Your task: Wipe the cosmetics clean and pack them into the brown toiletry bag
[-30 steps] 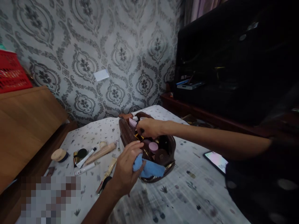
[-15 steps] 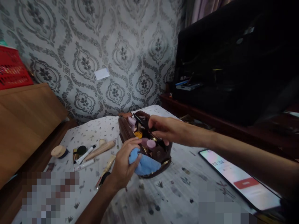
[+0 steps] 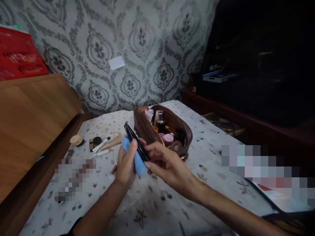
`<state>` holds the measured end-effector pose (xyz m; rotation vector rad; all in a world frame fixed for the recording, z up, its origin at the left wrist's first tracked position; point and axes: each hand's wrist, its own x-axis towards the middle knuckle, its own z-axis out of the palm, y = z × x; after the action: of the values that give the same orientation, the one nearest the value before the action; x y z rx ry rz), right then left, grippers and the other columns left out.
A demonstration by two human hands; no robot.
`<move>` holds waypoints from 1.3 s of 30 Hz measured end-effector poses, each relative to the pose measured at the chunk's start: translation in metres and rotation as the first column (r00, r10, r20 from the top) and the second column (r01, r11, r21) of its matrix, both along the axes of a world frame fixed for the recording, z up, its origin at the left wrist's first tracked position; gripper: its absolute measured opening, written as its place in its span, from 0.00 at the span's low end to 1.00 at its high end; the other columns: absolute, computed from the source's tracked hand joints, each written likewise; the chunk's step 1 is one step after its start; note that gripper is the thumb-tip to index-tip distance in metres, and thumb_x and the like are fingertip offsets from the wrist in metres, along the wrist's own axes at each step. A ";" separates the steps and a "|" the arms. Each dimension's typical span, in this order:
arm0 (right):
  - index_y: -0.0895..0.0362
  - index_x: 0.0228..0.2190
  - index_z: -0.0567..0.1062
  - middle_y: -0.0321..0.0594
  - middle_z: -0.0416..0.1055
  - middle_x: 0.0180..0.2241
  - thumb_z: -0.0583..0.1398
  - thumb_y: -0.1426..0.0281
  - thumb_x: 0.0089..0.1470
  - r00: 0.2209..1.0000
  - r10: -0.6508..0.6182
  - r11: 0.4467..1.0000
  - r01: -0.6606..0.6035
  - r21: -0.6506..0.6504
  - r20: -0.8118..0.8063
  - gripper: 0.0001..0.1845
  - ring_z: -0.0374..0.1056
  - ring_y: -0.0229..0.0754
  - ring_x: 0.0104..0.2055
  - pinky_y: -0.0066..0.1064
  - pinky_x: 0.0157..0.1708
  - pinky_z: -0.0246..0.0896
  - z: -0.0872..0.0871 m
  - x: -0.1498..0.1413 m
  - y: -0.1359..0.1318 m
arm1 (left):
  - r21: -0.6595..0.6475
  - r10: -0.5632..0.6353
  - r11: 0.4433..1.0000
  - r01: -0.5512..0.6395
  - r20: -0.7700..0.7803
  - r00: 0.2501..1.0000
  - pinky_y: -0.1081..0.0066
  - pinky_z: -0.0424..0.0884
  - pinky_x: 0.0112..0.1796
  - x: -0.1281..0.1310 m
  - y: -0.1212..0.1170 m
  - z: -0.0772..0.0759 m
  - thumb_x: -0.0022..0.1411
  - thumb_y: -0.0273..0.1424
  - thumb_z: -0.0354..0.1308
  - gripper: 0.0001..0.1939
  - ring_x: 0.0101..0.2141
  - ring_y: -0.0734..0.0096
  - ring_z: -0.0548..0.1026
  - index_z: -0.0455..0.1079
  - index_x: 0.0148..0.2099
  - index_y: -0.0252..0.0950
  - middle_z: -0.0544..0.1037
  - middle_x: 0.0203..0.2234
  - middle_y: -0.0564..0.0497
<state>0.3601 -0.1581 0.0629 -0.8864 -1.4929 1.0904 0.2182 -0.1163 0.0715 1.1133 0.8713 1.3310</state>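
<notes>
A slim, glossy black tube lies slantwise between my hands, kind unclear. My left hand is closed around a blue cloth, its thumb pressing the tube against the cloth. The fingers of my right hand pinch the tube's lower end. Just behind them stands an open brown cosmetics bag. Inside the bag are a dark bottle with a silver cap, a pink-lidded jar and other small items.
Several cosmetics lie on the patterned sheet to the left, among them a beige-lidded jar, a dark round jar and a white tube. A phone rests at the right. A wooden board borders the left side.
My right hand has come out of the bag with the black tube and brought it to my left hand. The blue cloth has been lifted off the bag's front edge. The view has shifted.
</notes>
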 end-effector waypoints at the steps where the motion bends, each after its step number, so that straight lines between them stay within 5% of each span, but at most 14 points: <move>1: 0.55 0.41 0.67 0.32 0.68 0.28 0.63 0.59 0.58 1.000 0.009 1.000 -0.010 -0.015 -0.030 0.16 0.65 0.35 0.29 0.27 0.29 0.60 -0.007 -0.009 0.002 | -0.050 -0.036 0.998 0.039 0.059 0.998 0.71 0.74 0.33 -0.003 0.000 -0.001 0.52 0.53 0.68 0.29 0.32 0.68 0.77 0.70 0.46 0.37 0.77 0.32 0.52; 8: 0.55 0.36 0.66 0.29 0.68 0.24 0.68 0.47 0.46 0.941 0.129 0.943 -0.213 -0.254 -0.311 0.29 0.64 0.32 0.21 0.23 0.17 0.52 -0.050 -0.056 0.026 | -0.107 0.061 0.993 -0.048 0.116 0.991 0.79 0.65 0.18 -0.036 0.011 -0.014 0.49 0.46 0.71 0.23 0.19 0.78 0.70 0.68 0.38 0.36 0.74 0.25 0.57; 14: 0.56 0.26 0.67 0.28 0.66 0.19 0.71 0.44 0.37 0.927 0.084 0.891 -0.234 -0.389 -0.365 0.32 0.57 0.29 0.16 0.23 0.16 0.46 -0.082 -0.069 0.036 | -0.146 0.100 0.986 -0.079 0.143 0.985 0.79 0.68 0.22 -0.045 0.023 -0.048 0.44 0.48 0.74 0.27 0.21 0.78 0.70 0.68 0.35 0.35 0.74 0.24 0.56; 24: 0.60 0.26 0.73 0.33 0.71 0.23 0.75 0.48 0.33 0.872 0.191 0.693 -0.444 -0.568 -0.450 0.31 0.51 0.25 0.17 0.23 0.16 0.33 -0.073 -0.066 0.029 | -0.166 -0.211 0.940 0.299 0.406 0.889 0.72 0.73 0.32 -0.058 0.026 -0.053 0.46 0.41 0.74 0.23 0.24 0.75 0.73 0.66 0.36 0.36 0.71 0.21 0.58; 34: 0.58 0.26 0.72 0.29 0.66 0.23 0.79 0.54 0.22 0.958 0.061 0.787 -0.219 -0.576 -0.281 0.33 0.55 0.28 0.22 0.22 0.21 0.47 -0.074 -0.069 0.029 | -0.122 -0.231 0.951 0.285 0.337 0.913 0.75 0.68 0.21 -0.054 0.022 -0.054 0.44 0.47 0.73 0.25 0.18 0.77 0.70 0.65 0.26 0.34 0.71 0.16 0.56; 39: 0.58 0.28 0.72 0.29 0.65 0.21 0.78 0.55 0.29 0.965 0.097 0.821 -0.216 -0.528 -0.244 0.30 0.53 0.27 0.20 0.21 0.18 0.43 -0.072 -0.067 0.031 | -0.126 -0.232 0.948 0.291 0.349 0.908 0.74 0.69 0.20 -0.058 0.025 -0.057 0.42 0.51 0.72 0.28 0.17 0.74 0.73 0.68 0.25 0.32 0.73 0.17 0.54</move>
<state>0.2930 -0.1272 -0.0093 -1.0094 -1.0978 1.7383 0.1598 -0.0908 0.0148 0.8058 0.5552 1.1481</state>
